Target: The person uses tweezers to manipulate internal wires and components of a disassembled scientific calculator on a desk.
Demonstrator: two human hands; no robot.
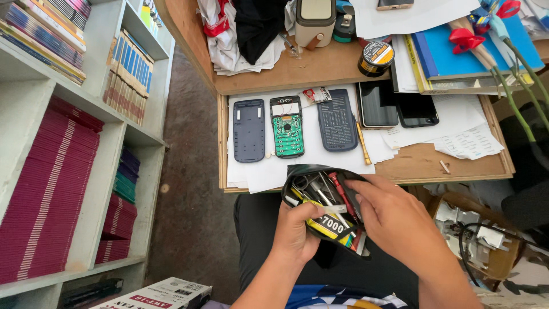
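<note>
My left hand [295, 230] grips the open black fabric tool pouch [320, 200] on my lap, fingers clamped on its near edge; my right hand [394, 220] rests against the pouch's right side, fingers together, reaching among the tools; beyond the pouch, a green circuit board [287, 133] lies on the wooden worktop [423, 163].

A tool pouch [320, 203] sits at the centre, on the person's lap, held between the left hand [297, 232] at 7 o'clock and the right hand [394, 220] at 4 o'clock. On the tabletop [423, 163] at 12 o'clock lie a back cover [249, 130], a circuit board [287, 126] and a keypad shell [337, 120], left to right. Two phones [396, 104] lie at 1 o'clock, bookshelves [86, 149] at 9 o'clock.
</note>
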